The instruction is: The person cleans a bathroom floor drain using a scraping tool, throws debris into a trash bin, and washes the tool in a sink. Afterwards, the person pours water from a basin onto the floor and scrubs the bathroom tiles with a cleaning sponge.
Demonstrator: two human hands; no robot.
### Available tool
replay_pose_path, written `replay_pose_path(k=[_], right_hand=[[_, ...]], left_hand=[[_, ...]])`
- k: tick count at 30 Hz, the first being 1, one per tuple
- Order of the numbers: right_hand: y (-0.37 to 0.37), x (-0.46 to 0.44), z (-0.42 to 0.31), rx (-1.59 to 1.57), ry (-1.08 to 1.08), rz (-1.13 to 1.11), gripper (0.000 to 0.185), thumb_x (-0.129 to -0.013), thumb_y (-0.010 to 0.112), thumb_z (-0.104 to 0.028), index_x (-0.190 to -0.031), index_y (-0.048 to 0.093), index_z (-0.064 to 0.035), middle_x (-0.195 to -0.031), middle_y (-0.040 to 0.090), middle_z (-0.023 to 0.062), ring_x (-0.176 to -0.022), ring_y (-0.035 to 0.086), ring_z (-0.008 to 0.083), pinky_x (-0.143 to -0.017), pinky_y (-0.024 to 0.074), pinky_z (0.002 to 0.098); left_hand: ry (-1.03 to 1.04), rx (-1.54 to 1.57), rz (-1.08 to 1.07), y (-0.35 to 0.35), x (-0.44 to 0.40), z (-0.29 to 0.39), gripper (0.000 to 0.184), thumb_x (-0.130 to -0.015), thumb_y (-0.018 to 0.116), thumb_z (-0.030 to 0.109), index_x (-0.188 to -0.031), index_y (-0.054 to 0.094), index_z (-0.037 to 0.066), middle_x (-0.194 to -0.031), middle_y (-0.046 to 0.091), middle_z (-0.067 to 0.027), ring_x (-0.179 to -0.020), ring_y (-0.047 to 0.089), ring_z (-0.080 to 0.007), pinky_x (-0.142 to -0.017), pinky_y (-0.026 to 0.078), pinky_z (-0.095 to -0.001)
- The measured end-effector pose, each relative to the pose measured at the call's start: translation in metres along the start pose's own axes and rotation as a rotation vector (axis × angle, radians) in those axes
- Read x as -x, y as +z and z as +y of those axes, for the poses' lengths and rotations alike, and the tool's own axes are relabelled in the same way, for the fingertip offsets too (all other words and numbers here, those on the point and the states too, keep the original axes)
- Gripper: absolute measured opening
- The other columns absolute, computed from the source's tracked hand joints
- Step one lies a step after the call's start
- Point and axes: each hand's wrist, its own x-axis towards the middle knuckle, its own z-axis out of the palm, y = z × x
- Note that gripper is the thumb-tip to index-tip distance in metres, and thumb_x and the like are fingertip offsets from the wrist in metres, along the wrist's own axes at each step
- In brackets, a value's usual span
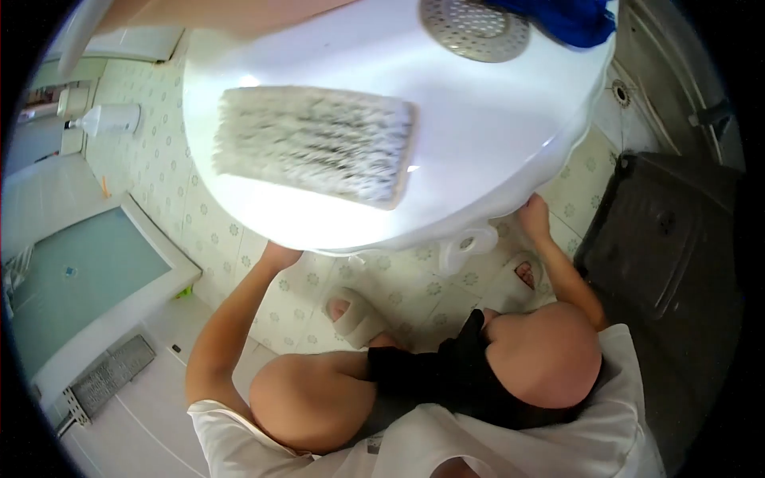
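A white plastic basin (494,135) with a wavy rim fills the upper middle of the head view, held above the floor. My left hand (282,255) grips its near rim on the left; the fingers are largely hidden beneath it. My right hand (534,217) is closed at the right part of the rim, also partly hidden. Between them a hanging tab with a hole (470,245) sticks out from the basin. Inside lie a rectangular, shaggy grey-white pad (315,143), a round perforated metal disc (475,28) and a blue cloth-like item (575,20), cut off at the top.
Patterned tile floor (291,315) lies below, with my slippered feet under the basin. On the left are a white bottle (115,119), a frosted panel in a white frame (88,279) and a grey slotted grate (111,378). A dark, low-edged surface (661,231) is on the right.
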Motion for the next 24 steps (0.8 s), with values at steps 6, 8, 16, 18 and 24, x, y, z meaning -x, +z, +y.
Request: replay_pose_path(k=[6,8,16,18,24], right_hand=[[0.054,0.04,-0.045,0.19,-0.149,-0.494,0.03,-0.102,0.048,-0.022,-0.106,0.066,0.0008,-0.101,0.068,0.0261,-0.096,0.065,0.0444,-0.082,0.052,0.0491],[0.055,0.035,-0.066,0.227,-0.187,-0.503,0.03,-0.102,0.048,-0.022,-0.105,0.066,0.0008,-0.101,0.068,0.0261,-0.097,0.064,0.0443,-0.082,0.0518,0.049],[0.055,-0.008,-0.144,0.387,-0.297,-0.501,0.029,-0.102,0.048,-0.023,-0.104,0.066,0.0007,-0.102,0.067,0.026,-0.098,0.064,0.0437,-0.084,0.0512,0.0486],[0.056,-0.012,-0.16,0.426,-0.322,-0.509,0.029,-0.102,0.048,-0.023,-0.104,0.066,0.0007,-0.102,0.067,0.026,-0.098,0.063,0.0435,-0.084,0.051,0.0485],[0.075,-0.013,-0.204,0.491,-0.374,-0.554,0.029,-0.102,0.048,-0.023,-0.103,0.065,0.0006,-0.103,0.067,0.0259,-0.1,0.063,0.0431,-0.085,0.0505,0.0482]], left_hand=[[-0.61,0.38,-0.17,0.008,0.011,-0.011,0.027,-0.09,0.056,0.009,-0.111,0.071,0.001,-0.092,0.075,-0.0147,-0.079,0.071,-0.0294,-0.077,0.056,-0.0378],[-0.725,0.54,-0.154,0.008,0.012,-0.015,0.027,-0.089,0.053,0.006,-0.107,0.072,0.001,-0.085,0.075,-0.0145,-0.072,0.071,-0.026,-0.072,0.056,-0.036],[-0.673,0.22,-0.035,0.004,0.022,-0.023,0.039,-0.08,0.068,0.023,-0.116,0.072,0.007,-0.086,0.071,-0.0172,-0.079,0.069,-0.0313,-0.075,0.056,-0.0404],[-0.599,0.126,0.01,0.019,0.03,-0.034,0.035,-0.077,0.072,0.022,-0.109,0.073,0.007,-0.093,0.068,-0.019,-0.085,0.068,-0.0347,-0.076,0.056,-0.0428],[-0.619,-0.038,-0.027,0.054,0.036,-0.057,0.025,-0.078,0.071,0.019,-0.101,0.072,0.007,-0.094,0.066,-0.0169,-0.084,0.066,-0.036,-0.077,0.055,-0.0439]])
